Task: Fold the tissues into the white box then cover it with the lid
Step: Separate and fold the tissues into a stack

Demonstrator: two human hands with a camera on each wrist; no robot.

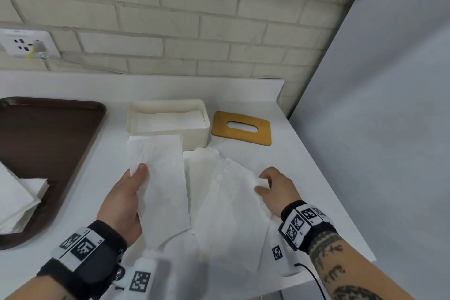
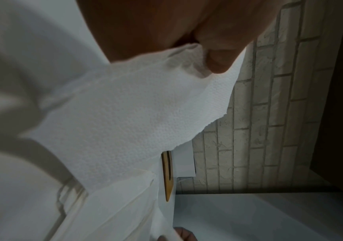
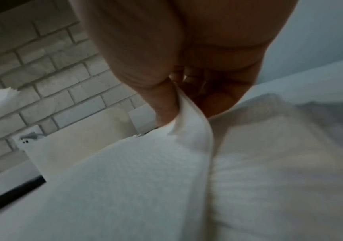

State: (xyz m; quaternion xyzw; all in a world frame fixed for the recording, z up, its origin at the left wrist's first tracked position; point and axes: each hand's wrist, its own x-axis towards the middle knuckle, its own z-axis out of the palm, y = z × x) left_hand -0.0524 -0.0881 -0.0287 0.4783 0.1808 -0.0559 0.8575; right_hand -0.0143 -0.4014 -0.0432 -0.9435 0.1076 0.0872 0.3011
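The folding step is under way: the left hand point(image 1: 124, 198) is pinching a folded tissue point(image 1: 158, 178) under its thumb, raised just in front of the white box point(image 1: 194, 135), while the right hand point(image 1: 274, 184) is gripping the edge of a loose tissue point(image 1: 229, 202) spreading toward the counter's front edge. Next, I judge, the folded one is needing to be laid flat in the one box, which is already holding tissues near the counter's back edge. The one wooden lid point(image 1: 241, 128) is lying beside it, and one stack of tissues point(image 1: 17, 202) is waiting on the brown tray point(image 1: 48, 134).

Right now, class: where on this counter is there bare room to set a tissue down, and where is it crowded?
Bare counter lies between the tray and the box, and also right of the lid toward the counter's edge. The front middle is crowded: both hands hold tissues there.
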